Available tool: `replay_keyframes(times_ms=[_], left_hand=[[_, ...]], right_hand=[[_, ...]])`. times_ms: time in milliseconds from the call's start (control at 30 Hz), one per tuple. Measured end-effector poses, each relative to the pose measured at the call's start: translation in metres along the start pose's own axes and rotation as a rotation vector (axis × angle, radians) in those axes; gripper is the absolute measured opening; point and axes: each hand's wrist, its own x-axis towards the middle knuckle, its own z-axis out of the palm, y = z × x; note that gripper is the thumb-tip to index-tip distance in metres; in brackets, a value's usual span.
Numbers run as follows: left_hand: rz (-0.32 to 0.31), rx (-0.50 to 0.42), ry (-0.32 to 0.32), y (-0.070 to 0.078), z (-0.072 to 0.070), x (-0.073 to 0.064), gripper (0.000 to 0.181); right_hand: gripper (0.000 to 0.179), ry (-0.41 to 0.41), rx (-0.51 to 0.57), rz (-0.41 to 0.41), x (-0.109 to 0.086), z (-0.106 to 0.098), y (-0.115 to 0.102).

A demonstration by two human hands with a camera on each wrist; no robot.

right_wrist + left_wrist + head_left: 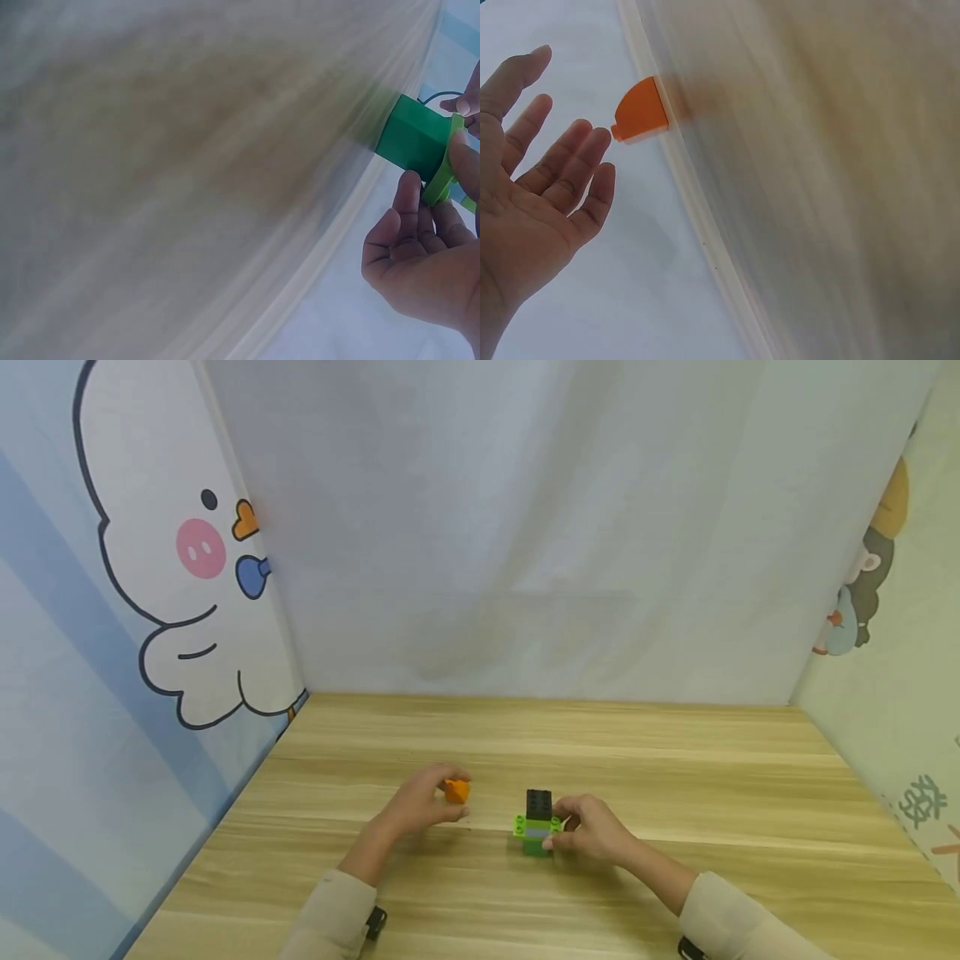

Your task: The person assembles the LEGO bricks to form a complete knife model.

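An orange block (pixel 457 792) with one rounded side (pixel 643 112) rests on the table. Around it my left hand (pixel 417 802) reaches with thumb and fingers spread; the left wrist view has the fingertips (pixel 600 142) just short of the block. To the right, my right hand (pixel 596 831) pinches a toy brick stack (pixel 537 828) by its right side. A black studded brick (pixel 538 804) tops the stack, above a wider lime-green piece (pixel 519 828) and a dark green brick (pixel 536 848). In the right wrist view, thumb and fingers are at the lime piece (pixel 441 178), beside the green base (pixel 412 139).
The wood-grain table (pixel 637 752) runs back to a pale curtain (pixel 525 527). Cartoon-printed cloths stand along the left (pixel 45 735) and right (pixel 885 710) sides. Black straps show at the left cuff (pixel 376 923) and the right cuff (pixel 691 948).
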Motion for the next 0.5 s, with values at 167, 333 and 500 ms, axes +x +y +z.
replay_keyframes(times_ms=[167, 333, 500], left_hand=[[-0.006, 0.008, 0.001, -0.006, -0.002, 0.001, 0.044], [-0.067, -0.004, -0.016, -0.012, -0.004, 0.004, 0.05], [-0.139, -0.059, -0.036, -0.015, -0.008, 0.011, 0.055]], right_hand=[[0.037, -0.004, 0.002, 0.0, -0.001, 0.0, 0.0], [0.036, -0.004, 0.005, -0.004, -0.001, 0.0, 0.001], [0.035, -0.004, -0.007, -0.001, 0.002, 0.0, 0.002]])
